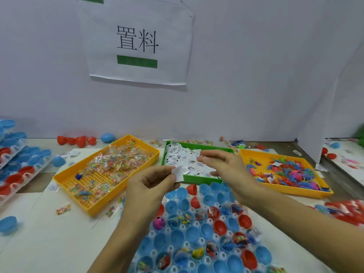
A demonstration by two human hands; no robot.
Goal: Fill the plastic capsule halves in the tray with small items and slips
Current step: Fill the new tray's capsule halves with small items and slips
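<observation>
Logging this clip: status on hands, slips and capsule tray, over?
Left hand pinches a white slip. Right hand open over the green slip tray. Capsule tray partly filled, several halves empty. Nothing in the way.

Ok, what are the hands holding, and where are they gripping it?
The left hand pinches a white slip by its left edge. The right hand holds nothing, fingers extended over the green bin of slips.

Even, soft indoor light, faint shadows, wide-angle bending and blur toward the edges.
</observation>
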